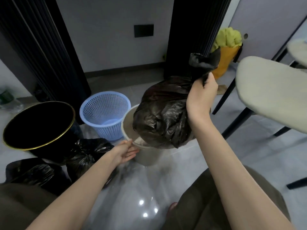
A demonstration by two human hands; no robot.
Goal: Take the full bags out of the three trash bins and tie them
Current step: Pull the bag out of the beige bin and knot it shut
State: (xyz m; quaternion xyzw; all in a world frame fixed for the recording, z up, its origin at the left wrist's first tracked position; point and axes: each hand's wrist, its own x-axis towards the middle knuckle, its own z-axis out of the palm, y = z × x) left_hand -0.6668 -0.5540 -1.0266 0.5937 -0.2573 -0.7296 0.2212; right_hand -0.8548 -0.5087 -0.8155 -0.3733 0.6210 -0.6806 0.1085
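Black bag (162,113) gripped by right hand (201,94), left hand (125,152) pinching beige bin (147,156) rim

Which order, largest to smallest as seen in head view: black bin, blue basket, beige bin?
1. black bin: clearly largest in frame.
2/3. blue basket and beige bin: look alike; the full bag hides much of the beige bin, so no ranking.

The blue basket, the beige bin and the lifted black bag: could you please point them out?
blue basket (108,130), head view, outer mesh wall.
beige bin (147,155), head view, front outer wall.
black bag (162,113), head view, middle of its bulging body.
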